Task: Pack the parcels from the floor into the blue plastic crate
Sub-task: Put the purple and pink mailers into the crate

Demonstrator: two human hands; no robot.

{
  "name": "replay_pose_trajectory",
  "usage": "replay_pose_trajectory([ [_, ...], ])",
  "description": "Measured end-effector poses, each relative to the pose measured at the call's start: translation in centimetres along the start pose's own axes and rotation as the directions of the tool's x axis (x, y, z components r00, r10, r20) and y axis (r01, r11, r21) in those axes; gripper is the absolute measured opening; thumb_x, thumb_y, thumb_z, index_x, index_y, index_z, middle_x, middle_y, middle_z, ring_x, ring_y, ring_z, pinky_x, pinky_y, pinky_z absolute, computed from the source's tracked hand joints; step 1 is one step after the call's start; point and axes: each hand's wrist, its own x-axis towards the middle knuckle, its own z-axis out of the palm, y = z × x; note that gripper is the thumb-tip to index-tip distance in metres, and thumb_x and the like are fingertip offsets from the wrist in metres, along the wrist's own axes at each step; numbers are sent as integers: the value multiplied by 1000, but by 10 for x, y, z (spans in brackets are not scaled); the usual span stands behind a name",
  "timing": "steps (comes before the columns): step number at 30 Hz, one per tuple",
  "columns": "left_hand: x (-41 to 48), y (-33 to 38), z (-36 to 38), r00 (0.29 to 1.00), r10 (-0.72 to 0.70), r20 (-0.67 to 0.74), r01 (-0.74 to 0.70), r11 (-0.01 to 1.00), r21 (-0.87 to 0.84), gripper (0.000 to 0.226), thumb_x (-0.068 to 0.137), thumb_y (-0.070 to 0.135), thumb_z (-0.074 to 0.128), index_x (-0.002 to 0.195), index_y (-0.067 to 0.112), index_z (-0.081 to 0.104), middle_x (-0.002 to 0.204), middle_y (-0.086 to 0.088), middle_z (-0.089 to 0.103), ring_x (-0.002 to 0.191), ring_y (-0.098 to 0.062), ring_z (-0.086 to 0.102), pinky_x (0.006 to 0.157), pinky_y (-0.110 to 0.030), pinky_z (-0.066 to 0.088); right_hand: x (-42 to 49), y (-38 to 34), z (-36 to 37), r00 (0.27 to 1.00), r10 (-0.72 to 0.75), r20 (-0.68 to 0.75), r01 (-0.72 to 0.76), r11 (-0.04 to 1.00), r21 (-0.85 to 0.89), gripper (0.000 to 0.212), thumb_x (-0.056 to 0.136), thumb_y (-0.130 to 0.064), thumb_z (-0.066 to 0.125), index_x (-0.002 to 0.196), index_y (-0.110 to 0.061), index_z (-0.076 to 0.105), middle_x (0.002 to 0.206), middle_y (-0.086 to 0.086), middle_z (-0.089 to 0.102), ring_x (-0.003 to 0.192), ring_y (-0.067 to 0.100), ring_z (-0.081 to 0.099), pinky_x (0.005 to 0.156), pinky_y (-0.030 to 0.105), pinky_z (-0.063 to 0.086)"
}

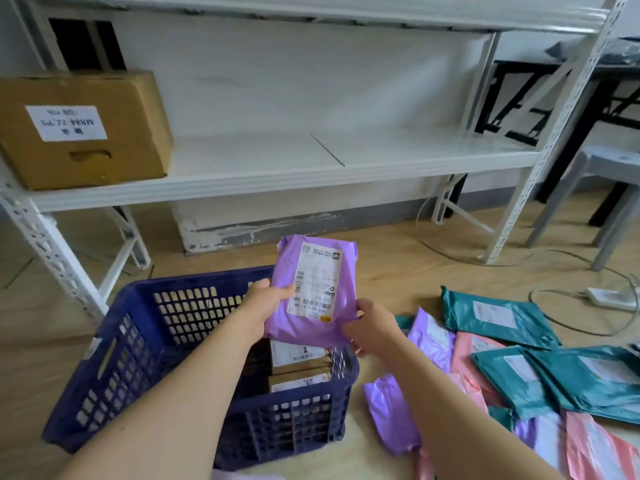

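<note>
Purple mailer (313, 292) looks soft, light, slick; left hand (268, 299) and right hand (372, 325) pinch opposite lower edges above crate (114, 358). Edge hold suits.

I had a single view, a wide-angle camera worn on the person's head. It faced forward and down, close over the blue crate (201, 276), with the white shelf (259, 157) far and floor parcels (502, 317) right.

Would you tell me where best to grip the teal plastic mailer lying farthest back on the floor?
Pinch the left edge of the teal plastic mailer, coming from the blue plastic crate's side: it lies flat, and that edge juts free onto bare wooden floor.
</note>
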Motion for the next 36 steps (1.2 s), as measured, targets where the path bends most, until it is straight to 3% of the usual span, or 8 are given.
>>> replay_pose_trajectory([
  [6,18,-14,-41,998,-22,-60,22,1000,-2,30,89,9,62,118,1,56,101,-15,68,90,-31,67,76,-41,55,24,-22,29,998,28,61,-31,998,52,41,83,-10,58,123,-16,55,89,6,69,67,21,65,77,41,59],
  [15,33,-33,-128,952,-173,-252,139,979,-146,31,89,14,62,115,-2,58,105,-21,67,95,-37,65,80,-45,50,32,-83,108,940,47,339,-158,939,307,23,88,-13,64,109,-10,56,72,5,68,43,10,62,48,23,55],
  [20,33,-51,-155,907,-110,-406,168,980,108,60,82,8,66,136,8,40,140,-12,45,123,-30,48,97,-39,42,39,-102,139,988,-146,50,146,989,-10,25,80,3,53,67,-18,53,61,-2,54,54,16,53,46,23,45],
  [22,26,-51,-166,857,120,-501,122,898,423,90,77,10,70,149,20,16,149,-10,29,135,-29,35,105,-41,35,36,-105,147,947,-317,48,318,907,-278,23,82,-1,50,68,-19,51,69,-3,55,68,20,52,48,21,33],
  [24,22,-54,-171,899,327,-291,11,647,762,102,71,14,76,150,27,12,152,-6,23,139,-26,27,107,-41,33,35,-106,154,913,-395,98,400,827,-396,21,84,-1,49,79,-20,58,77,-1,59,74,19,55,56,22,38],
  [27,22,-60,-165,987,158,19,-78,381,921,87,70,28,81,144,25,35,148,1,32,135,-21,32,108,-40,32,40,-107,161,891,-440,114,444,786,-430,25,84,1,47,80,-21,59,77,-2,60,71,16,57,56,22,43],
  [31,34,-69,-159,999,-49,-17,43,600,799,23,90,27,61,110,15,62,93,0,63,79,-14,57,62,-21,41,46,-109,168,880,-464,107,470,812,-345,26,85,1,48,91,-20,63,88,-2,63,75,14,57,56,20,46],
  [36,65,-82,-178,965,-25,-261,174,807,564,29,94,33,51,106,11,66,90,-4,64,81,-21,60,69,-29,41,61,-111,168,937,-332,-105,319,939,-129,54,81,0,50,130,-22,48,130,0,49,81,19,57,63,28,41],
])
